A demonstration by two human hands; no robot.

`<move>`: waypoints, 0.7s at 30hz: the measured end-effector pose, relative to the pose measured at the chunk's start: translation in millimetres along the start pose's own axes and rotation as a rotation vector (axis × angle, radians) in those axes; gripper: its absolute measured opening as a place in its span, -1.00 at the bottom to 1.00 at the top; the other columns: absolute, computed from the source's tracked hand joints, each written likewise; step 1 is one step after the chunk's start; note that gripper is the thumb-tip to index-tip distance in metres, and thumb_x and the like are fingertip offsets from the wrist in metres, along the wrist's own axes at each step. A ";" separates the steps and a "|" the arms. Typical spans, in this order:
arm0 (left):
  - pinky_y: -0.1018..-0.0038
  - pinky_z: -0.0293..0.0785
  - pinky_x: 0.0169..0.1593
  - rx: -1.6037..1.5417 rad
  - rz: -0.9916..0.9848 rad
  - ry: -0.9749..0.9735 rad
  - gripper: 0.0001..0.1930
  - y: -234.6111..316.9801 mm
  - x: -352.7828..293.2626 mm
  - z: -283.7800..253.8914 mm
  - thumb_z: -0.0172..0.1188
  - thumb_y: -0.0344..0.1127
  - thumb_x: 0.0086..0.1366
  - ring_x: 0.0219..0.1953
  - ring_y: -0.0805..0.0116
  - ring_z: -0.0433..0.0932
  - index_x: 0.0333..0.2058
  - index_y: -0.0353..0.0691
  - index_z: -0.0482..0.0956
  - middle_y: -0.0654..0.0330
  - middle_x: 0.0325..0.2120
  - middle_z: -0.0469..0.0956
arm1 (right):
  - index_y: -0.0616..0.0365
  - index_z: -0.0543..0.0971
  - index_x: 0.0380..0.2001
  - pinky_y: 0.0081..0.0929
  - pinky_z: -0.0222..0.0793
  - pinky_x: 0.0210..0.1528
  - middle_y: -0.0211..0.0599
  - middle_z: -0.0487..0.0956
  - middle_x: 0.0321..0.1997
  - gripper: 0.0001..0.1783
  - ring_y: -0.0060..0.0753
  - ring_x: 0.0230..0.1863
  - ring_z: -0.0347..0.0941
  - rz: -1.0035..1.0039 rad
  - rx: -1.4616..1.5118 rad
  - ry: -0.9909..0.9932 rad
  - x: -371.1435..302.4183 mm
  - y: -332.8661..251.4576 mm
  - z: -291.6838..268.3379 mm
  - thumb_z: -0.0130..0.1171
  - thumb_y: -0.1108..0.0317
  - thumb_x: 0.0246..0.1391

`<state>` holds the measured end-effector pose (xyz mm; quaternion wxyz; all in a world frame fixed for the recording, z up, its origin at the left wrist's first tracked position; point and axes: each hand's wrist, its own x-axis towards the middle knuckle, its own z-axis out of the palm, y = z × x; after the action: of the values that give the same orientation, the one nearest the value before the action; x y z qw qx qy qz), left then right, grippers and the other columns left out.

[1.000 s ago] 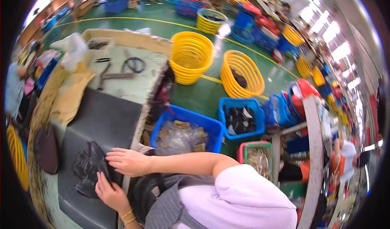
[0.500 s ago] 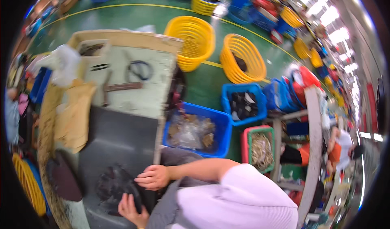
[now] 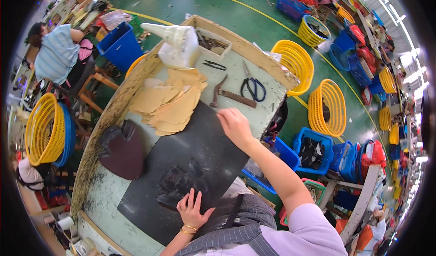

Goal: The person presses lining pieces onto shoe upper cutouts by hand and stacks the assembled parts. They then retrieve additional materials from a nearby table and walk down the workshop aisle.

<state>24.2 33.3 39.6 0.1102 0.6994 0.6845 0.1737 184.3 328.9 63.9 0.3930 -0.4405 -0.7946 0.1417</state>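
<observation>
My left hand [image 3: 193, 211], with gold bangles at its wrist, rests with spread fingers at the near edge of a black, irregularly cut piece [image 3: 184, 181]. This piece lies on a large black sheet [image 3: 211, 142], and its layers are hard to tell apart. Stretched out to the sheet's far edge, my right hand [image 3: 235, 126] has its fingers drawn together at the tips; what they pinch, if anything, is too small to name. Just beyond it lies a hammer [image 3: 237, 98] with a brown handle. Dark-blue-handled scissors [image 3: 252, 89] and small black snips [image 3: 214, 65] lie farther off.
Tan cut pieces [image 3: 175, 104] overlap left of the sheet, near dark maroon pieces [image 3: 122, 154]. A white cone [image 3: 168, 32] and a tool box [image 3: 212, 44] stand at the table's far end. Yellow baskets [image 3: 327, 108] and a blue crate [image 3: 313, 150] stand right; a seated person [image 3: 56, 54] is left.
My right hand has left the black piece and reached to the sheet's far edge. My left hand stays by the piece, fingers spread. The view has turned, bringing more of the left side in.
</observation>
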 end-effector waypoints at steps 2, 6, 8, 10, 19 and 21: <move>0.21 0.12 0.07 -0.020 -0.008 0.004 -0.40 -1.1 -1.7 -2.0 0.26 0.01 0.00 0.04 0.13 0.29 0.01 -0.14 0.46 0.07 0.13 0.31 | 0.18 0.47 -0.39 -0.34 0.40 -0.26 -0.20 0.50 -0.36 -0.86 -0.12 -0.25 0.42 -0.067 -0.018 -0.125 32.0 -7.6 36.6 0.17 0.38 -0.03; 0.25 0.15 0.08 -0.110 -0.024 0.110 -0.46 -11.8 -9.8 0.6 0.26 -0.04 0.02 0.01 0.15 0.34 -0.02 -0.13 0.48 0.11 0.04 0.36 | 0.25 0.46 -0.33 -0.32 0.40 -0.17 -0.15 0.49 -0.29 -0.75 -0.10 -0.17 0.40 -0.127 -0.041 -0.304 44.3 -45.4 111.4 0.17 0.32 -0.06; 0.25 0.16 0.08 -0.146 -0.014 0.105 -0.49 -12.9 -11.8 0.6 0.26 -0.10 0.02 0.02 0.11 0.33 -0.03 -0.14 0.49 0.08 0.05 0.36 | 0.29 0.47 -0.36 -0.26 0.40 -0.17 -0.10 0.50 -0.30 -0.72 -0.14 -0.18 0.42 -0.137 -0.156 -0.280 28.7 -49.1 138.5 0.17 0.32 -0.13; 0.26 0.18 0.08 -0.167 -0.012 0.118 -0.52 -11.2 -10.1 0.0 0.25 -0.12 0.03 0.01 0.12 0.35 -0.05 -0.14 0.50 0.09 0.04 0.36 | 0.28 0.46 -0.27 -0.26 0.40 -0.16 -0.12 0.49 -0.28 -0.67 -0.15 -0.17 0.44 -0.267 -0.678 -0.342 21.8 -48.4 146.4 0.14 0.32 -0.14; 0.09 0.15 0.10 0.021 -0.047 0.051 -0.60 -28.1 -23.8 9.7 0.13 -0.19 0.16 0.07 -0.06 0.28 -0.05 -0.24 0.46 -0.05 0.05 0.34 | 0.06 0.64 -0.64 -0.32 0.42 -0.51 -0.30 0.61 -0.54 -0.89 -0.28 -0.46 0.55 -0.128 -0.379 -0.484 33.4 -60.3 211.7 0.14 0.34 -0.24; 0.18 0.33 -0.01 0.113 0.057 0.049 -0.67 -9.9 -9.4 -13.8 0.10 -0.29 0.23 -0.06 0.06 0.44 -0.06 -0.31 0.47 -0.04 -0.06 0.45 | 0.09 0.64 -0.62 -0.31 0.40 -0.48 -0.27 0.61 -0.53 -0.87 -0.28 -0.42 0.55 -0.215 -0.482 -0.451 25.7 -64.2 193.3 0.13 0.34 -0.23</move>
<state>9.7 23.2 47.5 0.0489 0.7193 0.6754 0.1550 -6.1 336.5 -12.4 0.1049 -0.3921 -0.9139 0.0017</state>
